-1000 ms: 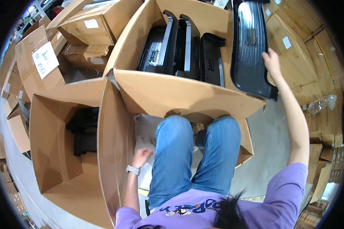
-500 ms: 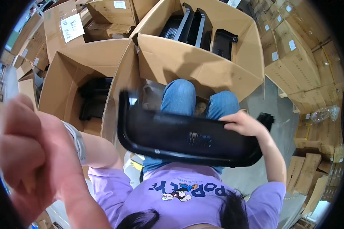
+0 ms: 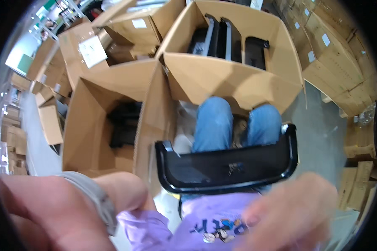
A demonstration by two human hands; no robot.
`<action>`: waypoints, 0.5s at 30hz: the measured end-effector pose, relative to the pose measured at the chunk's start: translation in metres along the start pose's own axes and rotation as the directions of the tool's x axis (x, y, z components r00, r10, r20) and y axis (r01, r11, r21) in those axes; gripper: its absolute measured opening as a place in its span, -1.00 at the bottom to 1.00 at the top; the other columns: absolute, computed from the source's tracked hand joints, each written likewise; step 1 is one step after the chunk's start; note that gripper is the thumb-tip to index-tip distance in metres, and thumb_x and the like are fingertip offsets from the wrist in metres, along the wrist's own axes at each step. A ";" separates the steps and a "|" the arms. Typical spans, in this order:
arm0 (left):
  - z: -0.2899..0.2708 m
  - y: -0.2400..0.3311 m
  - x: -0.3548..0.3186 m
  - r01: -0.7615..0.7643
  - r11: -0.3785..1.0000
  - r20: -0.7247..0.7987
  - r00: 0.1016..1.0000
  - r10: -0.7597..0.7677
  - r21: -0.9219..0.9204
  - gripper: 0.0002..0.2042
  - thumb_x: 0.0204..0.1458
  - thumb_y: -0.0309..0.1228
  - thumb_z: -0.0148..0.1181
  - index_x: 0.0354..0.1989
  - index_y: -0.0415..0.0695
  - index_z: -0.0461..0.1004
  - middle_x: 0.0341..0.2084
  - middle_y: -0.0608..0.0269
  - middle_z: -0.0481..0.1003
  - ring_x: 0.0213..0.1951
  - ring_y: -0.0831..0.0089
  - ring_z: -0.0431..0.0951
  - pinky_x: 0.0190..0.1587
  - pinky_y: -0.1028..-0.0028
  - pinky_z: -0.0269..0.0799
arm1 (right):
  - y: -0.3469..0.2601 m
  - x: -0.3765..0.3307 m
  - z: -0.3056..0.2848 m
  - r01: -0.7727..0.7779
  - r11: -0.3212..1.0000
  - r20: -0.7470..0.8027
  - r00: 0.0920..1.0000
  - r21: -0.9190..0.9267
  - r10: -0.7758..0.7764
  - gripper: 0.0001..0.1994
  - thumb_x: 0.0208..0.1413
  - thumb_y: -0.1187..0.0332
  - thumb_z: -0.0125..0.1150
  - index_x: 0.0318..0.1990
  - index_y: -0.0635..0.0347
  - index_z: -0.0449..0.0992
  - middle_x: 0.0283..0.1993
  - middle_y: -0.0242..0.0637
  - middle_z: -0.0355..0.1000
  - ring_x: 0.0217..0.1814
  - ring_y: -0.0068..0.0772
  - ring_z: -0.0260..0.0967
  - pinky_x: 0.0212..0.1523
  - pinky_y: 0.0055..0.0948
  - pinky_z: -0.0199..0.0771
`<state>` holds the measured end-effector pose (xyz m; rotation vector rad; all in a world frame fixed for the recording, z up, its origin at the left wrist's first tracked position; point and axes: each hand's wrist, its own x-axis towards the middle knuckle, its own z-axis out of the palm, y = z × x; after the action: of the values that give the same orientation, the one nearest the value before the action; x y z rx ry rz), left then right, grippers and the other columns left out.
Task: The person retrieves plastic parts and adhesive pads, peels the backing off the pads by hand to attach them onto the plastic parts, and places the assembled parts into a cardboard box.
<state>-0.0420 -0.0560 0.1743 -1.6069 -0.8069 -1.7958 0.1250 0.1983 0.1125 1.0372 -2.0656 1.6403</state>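
A long black plastic tray-shaped part (image 3: 205, 171) with a raised rim and upturned ends rests across my lap, against the purple shirt (image 3: 188, 205). Neither hand touches it. My left hand (image 3: 46, 213) looms large at the lower left, close to the camera, its fingers cut off by the picture's dark rim. A grey band (image 3: 98, 196) circles that wrist. My right hand (image 3: 295, 213) is raised in front of the shirt, to the right of the part's near edge. Motion smears its fingers, so their pose and anything in them cannot be made out.
Beyond my knees, an open carton (image 3: 238, 75) holds several black parts (image 3: 234, 39). To its left stands a second open carton (image 3: 86, 125) with dark parts (image 3: 125, 125) at its bottom. Stacked cartons (image 3: 331, 54) line the right side; another box (image 3: 134, 29) sits at the back left.
My right hand has let go of the black part and come up toward the camera. The part has settled onto my lap. My left hand has dropped lower, and the view has shifted.
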 end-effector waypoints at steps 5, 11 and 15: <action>0.005 -0.020 -0.014 0.116 0.993 -0.091 0.989 -0.117 -0.023 -0.86 -0.12 -0.51 0.05 -0.37 -0.26 0.43 -0.64 0.45 0.29 -0.62 0.71 0.19 -0.53 0.68 0.07 | -0.001 0.039 0.006 0.111 0.994 0.156 0.982 -0.017 -0.107 -0.90 -0.01 0.50 0.19 -0.31 0.26 0.52 -0.33 -0.18 0.48 -0.33 -0.22 0.46 -0.32 -0.40 0.49; 0.018 -0.037 -0.030 0.278 0.953 -0.095 0.952 -0.289 -0.117 -0.88 -0.10 -0.50 0.05 -0.39 -0.25 0.42 -0.65 0.46 0.28 -0.63 0.71 0.19 -0.54 0.68 0.06 | 0.009 0.049 -0.006 0.108 0.989 0.192 0.977 -0.098 -0.088 -0.91 -0.01 0.47 0.20 -0.32 0.24 0.52 -0.37 -0.20 0.49 -0.37 -0.26 0.46 -0.34 -0.41 0.49; 0.020 -0.040 -0.035 0.306 0.938 -0.098 0.941 -0.324 -0.162 -0.89 -0.10 -0.49 0.06 -0.40 -0.23 0.41 -0.65 0.46 0.28 -0.63 0.71 0.18 -0.54 0.68 0.06 | 0.002 0.050 -0.013 0.081 0.990 0.191 0.980 -0.118 -0.057 -0.91 -0.01 0.46 0.21 -0.33 0.24 0.52 -0.39 -0.21 0.49 -0.40 -0.29 0.46 -0.35 -0.43 0.49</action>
<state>-0.0569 -0.0142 0.1394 -1.5017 -0.9375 -2.2027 0.0865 0.1933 0.1469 1.2472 -2.1910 1.4074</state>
